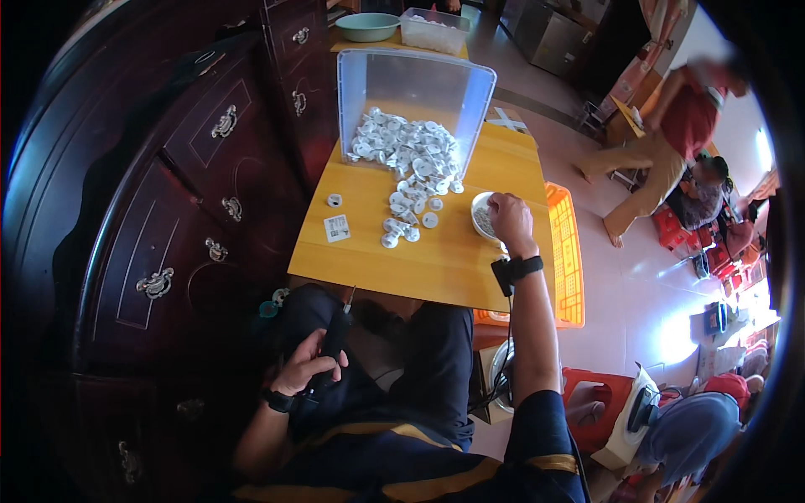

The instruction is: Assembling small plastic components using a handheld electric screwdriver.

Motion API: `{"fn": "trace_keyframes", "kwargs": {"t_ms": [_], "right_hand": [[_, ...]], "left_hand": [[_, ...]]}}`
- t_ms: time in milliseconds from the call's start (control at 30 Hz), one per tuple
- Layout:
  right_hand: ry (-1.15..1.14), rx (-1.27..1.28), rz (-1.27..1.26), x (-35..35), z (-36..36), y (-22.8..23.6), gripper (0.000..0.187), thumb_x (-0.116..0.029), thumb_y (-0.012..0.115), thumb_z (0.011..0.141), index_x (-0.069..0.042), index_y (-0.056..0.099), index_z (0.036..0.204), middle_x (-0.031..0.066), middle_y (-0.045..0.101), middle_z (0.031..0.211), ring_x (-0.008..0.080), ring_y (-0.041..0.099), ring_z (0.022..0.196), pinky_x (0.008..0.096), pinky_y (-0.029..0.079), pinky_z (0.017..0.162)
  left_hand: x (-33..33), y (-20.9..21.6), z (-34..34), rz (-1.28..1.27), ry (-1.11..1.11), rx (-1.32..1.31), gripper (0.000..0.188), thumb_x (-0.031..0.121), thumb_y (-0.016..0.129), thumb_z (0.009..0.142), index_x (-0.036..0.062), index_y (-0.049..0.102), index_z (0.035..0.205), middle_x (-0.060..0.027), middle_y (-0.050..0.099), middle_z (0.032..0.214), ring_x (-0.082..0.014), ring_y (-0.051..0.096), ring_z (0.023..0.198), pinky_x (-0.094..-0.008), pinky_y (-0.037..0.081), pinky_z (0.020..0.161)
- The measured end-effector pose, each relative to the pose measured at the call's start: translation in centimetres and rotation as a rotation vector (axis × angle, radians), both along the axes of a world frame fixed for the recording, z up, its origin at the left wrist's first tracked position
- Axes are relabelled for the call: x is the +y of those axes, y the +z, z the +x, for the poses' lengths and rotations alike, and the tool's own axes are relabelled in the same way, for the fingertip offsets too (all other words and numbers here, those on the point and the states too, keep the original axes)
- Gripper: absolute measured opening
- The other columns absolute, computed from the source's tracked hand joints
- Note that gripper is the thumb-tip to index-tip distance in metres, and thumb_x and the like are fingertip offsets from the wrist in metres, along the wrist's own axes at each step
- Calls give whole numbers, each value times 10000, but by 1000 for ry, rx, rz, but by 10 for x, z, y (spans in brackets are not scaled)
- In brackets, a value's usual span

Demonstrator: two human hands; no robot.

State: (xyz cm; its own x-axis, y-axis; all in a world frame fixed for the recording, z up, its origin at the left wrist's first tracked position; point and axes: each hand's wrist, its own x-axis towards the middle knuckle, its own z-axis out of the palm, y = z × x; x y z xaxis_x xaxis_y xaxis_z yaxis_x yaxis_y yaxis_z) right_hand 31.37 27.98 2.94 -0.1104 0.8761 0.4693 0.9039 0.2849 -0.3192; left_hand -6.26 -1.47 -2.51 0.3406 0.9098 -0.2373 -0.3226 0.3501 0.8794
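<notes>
My left hand (305,366), low over my lap, is wrapped round a black electric screwdriver (336,332) whose thin metal bit points up toward the table edge. On the right of the yellow table (436,275), my right hand (511,221) dips its fingers into a white bowl (477,204) of small grey pieces. Those fingertips are bent together, and whatever they pinch is hidden. A clear plastic box (411,74) lies tipped on its side, spilling a heap of round white plastic parts (408,144). Several loose ones (391,240) lie nearer me.
A white printed square (337,229) and a single round part (334,200) lie on the table's left. Dark wooden drawers (197,172) stand close at left. An orange crate (570,251) sits beside the table's right edge. Beyond it a person in a red shirt (689,117) stands.
</notes>
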Motion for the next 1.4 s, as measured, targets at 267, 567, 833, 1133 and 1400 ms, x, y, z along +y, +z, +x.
{"fn": "trace_keyframes", "kwargs": {"t_ms": [267, 567, 833, 1133, 1400], "right_hand": [[-93, -322, -494, 20, -13, -1, 144, -198, 722, 759, -147, 737, 893, 135, 723, 954, 321, 683, 961, 428, 545, 826], [-57, -280, -404, 11, -2, -13, 179, -248, 673, 794, -152, 760, 917, 146, 726, 926, 340, 692, 882, 447, 551, 787], [14, -89, -163, 8, 6, -13, 164, -203, 659, 787, -132, 769, 885, 153, 722, 841, 350, 699, 802, 430, 561, 749], [19, 122, -187, -11, 3, -16, 140, -183, 727, 777, -85, 746, 876, 120, 726, 822, 276, 699, 773, 376, 541, 748], [14, 40, -72, -4, 11, -18, 192, -211, 741, 819, -44, 732, 913, 131, 725, 820, 273, 697, 746, 367, 539, 723]], "left_hand": [[-4, 2, -1, -5, -85, 57, 387, 203, 635, 931, 43, 497, 1255, -42, 593, 899, -119, 589, 745, -261, 495, 727], [-9, -12, 7, -21, -64, -41, 373, 245, 597, 971, 33, 502, 1263, -34, 596, 890, -113, 596, 748, -263, 494, 720], [-13, -18, 14, 42, 21, -2, 312, 241, 584, 970, 36, 525, 1198, -22, 591, 871, -97, 583, 729, -259, 498, 701], [-19, -18, 8, 67, 45, -92, 419, 313, 607, 965, 40, 511, 1269, -47, 599, 887, -131, 597, 737, -275, 495, 711], [-17, -23, 11, 71, 48, -99, 382, 308, 585, 974, 35, 521, 1233, -52, 605, 903, -133, 602, 756, -283, 499, 724]]}}
